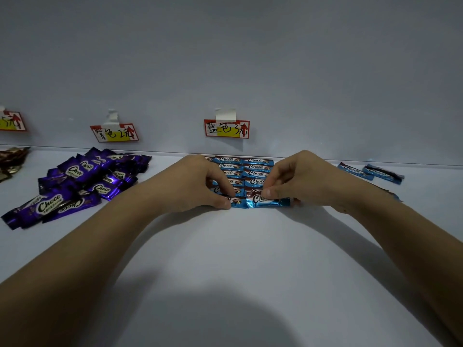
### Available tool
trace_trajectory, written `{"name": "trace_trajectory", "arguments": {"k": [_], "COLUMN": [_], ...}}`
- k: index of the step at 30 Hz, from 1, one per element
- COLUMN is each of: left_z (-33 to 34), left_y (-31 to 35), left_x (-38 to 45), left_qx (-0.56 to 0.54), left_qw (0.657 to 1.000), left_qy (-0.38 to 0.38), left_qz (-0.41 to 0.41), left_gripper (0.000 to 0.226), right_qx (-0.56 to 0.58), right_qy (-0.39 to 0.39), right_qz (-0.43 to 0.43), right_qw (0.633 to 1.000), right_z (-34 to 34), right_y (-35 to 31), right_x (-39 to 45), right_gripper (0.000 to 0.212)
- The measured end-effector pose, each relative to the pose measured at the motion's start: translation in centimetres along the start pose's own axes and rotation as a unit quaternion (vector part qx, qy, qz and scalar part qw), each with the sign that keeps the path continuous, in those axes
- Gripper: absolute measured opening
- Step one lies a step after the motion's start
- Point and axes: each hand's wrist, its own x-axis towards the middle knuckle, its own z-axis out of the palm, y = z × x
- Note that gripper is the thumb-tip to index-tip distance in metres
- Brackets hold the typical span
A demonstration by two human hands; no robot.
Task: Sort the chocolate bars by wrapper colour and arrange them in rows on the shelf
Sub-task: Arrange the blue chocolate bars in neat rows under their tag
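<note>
The blue chocolate bars (244, 172) lie in two neat columns on the white shelf (225, 259), running from the back wall at 12 o'clock toward the person, under the blue price label (226, 128). The left hand (198, 182) rests on the near bar of the left column, its fingers (225, 202) curled and pinching that wrapper's inner end. The right hand (298, 179) pinches the front blue bar (266, 200) of the right column, fingertips clamped on its top edge.

These bars look light and thin, with glossy foil wrappers likely to slide on the smooth shelf and crinkle if squeezed. The crimped ends or long edges seem the best places to hold, nudging rather than lifting.

An unsorted purple pile (85, 179) lies at 9 o'clock, and two loose blue bars (370, 171) wait at 3 o'clock.
</note>
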Motion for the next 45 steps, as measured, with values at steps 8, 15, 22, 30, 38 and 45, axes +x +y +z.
{"name": "trace_trajectory", "arguments": {"k": [8, 15, 22, 30, 38, 45], "left_z": [0.0, 0.1, 0.6, 4.5, 13.6, 14.4], "left_y": [0.1, 0.1, 1.3, 8.9, 15.7, 15.4], "left_x": [0.1, 0.0, 0.0, 6.3, 14.0, 15.4], "left_qx": [0.007, 0.011, -0.05, -0.032, -0.137, -0.045], "left_qw": [1.0, 1.0, 0.992, 0.99, 0.984, 0.997], "left_qy": [-0.001, 0.001, 0.116, 0.118, 0.111, 0.054], "left_qz": [-0.002, -0.012, 0.004, 0.073, 0.03, 0.032], "left_gripper": [0.018, 0.019, 0.01, 0.01, 0.027, 0.029], "right_qx": [-0.035, -0.067, -0.01, -0.071, -0.055, -0.065], "right_qy": [0.016, 0.056, 0.233, 0.332, 0.365, 0.31], "right_qz": [-0.007, -0.023, 0.015, 0.136, 0.195, 0.247], "right_qw": [0.999, 0.996, 0.972, 0.931, 0.909, 0.916], "right_z": [0.5, -0.3, -7.8, -12.5, -13.4, -14.0], "right_y": [0.0, -0.2, 4.1, 12.3, 14.6, 15.3], "right_x": [0.1, 0.0, 0.0, 0.7, 0.4, 0.5], "right_gripper": [0.012, 0.013, 0.019, 0.01, 0.036, 0.027]}}
